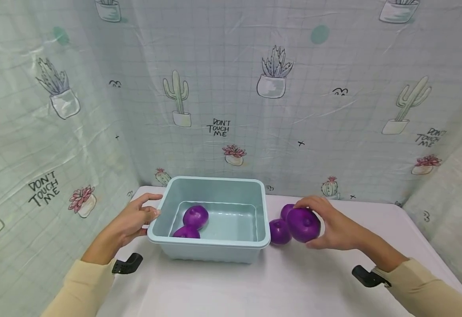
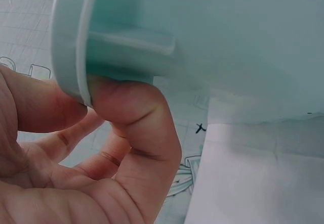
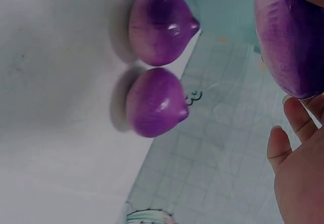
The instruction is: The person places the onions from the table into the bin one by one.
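The purple onion is up off the desk in the right hand, just right of the light blue bin. The grip is wrapped around it, fingers over the top and far side, thumb underneath as far as I can tell. It looks smooth and a bit glossy, round with a small tip, so I'd guess it's light, firm and kinda slippery. Cupping the widest part like this seems the safest hold, and it doesn't look fragile.

Two more onions sit on the desk touching or nearly touching each other, right beside the bin's right wall. Another two are already lying in the bin near its left front corner.

The left hand has the bin's left rim pinched, thumb on top and fingers tucked under the lip.

Hard to say whether these are real or plastic. The held onion is cut off in the right wrist view, and the back one on the desk is mostly hidden behind it in the head view. Cactus-print curtain all around.
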Action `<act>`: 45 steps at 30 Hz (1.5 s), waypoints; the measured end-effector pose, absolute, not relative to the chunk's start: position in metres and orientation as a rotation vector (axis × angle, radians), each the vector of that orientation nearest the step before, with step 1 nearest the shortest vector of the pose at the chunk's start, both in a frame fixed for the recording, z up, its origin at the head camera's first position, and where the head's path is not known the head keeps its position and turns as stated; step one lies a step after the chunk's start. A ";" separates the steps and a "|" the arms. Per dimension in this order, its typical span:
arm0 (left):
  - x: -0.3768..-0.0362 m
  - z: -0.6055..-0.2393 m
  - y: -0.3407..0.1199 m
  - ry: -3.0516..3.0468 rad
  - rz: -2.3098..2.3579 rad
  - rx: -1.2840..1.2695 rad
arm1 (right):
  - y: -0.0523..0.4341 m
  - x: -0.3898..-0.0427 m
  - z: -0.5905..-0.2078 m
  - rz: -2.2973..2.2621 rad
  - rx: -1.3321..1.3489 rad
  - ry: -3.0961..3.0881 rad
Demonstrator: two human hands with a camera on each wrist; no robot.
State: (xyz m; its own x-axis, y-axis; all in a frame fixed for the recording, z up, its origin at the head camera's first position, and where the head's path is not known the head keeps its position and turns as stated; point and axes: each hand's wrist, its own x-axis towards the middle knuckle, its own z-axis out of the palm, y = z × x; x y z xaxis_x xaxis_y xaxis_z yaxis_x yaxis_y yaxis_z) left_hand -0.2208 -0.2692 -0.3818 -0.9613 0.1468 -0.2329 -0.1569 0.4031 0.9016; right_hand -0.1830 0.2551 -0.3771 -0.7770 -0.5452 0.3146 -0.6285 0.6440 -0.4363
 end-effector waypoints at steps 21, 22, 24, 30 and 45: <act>-0.226 -0.367 -0.265 2.392 1.579 -0.003 | 0.198 -0.199 -0.334 0.866 1.196 -2.675; -0.226 -0.368 -0.265 2.388 1.585 -0.006 | 0.195 -0.201 -0.334 0.875 1.209 -2.677; -0.225 -0.370 -0.266 2.382 1.591 -0.006 | 0.187 -0.204 -0.333 0.880 1.234 -2.679; -0.224 -0.375 -0.269 2.349 1.619 -0.005 | 0.163 -0.214 -0.327 0.841 1.315 -2.687; -0.224 -0.383 -0.273 2.326 1.649 -0.027 | 0.111 -0.243 -0.318 0.792 1.360 -2.768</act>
